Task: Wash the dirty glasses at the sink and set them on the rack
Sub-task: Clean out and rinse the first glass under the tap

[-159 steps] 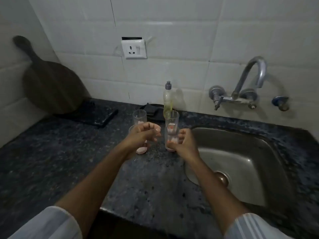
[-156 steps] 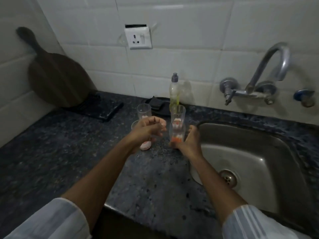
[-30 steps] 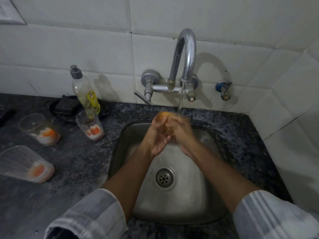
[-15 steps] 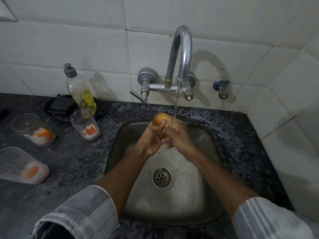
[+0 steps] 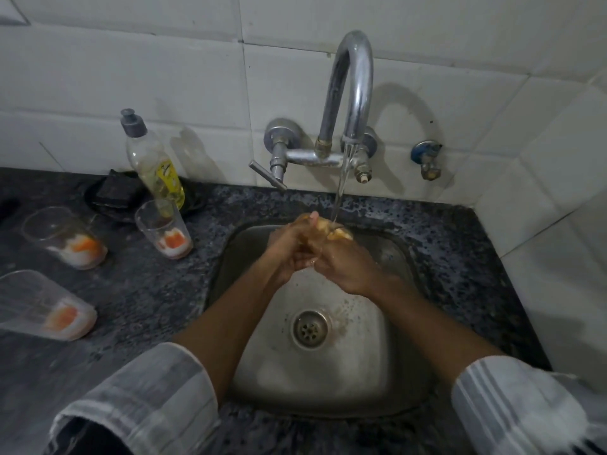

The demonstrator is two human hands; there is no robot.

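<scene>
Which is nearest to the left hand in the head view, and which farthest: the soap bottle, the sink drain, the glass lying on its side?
From the left hand:
1. Sink drain, just below it.
2. Soap bottle, back left.
3. Glass lying on its side, far left.

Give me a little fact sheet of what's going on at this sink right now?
activity: both hands hold a glass under running water
left hand: grips the glass
right hand: grips the glass
tap: on, stream falling onto the glass
sink: steel, drain uncovered
waiting glasses: three with orange-white residue on the counter, nearest one upright
soap bottle: behind that glass
rack: not in view
</scene>
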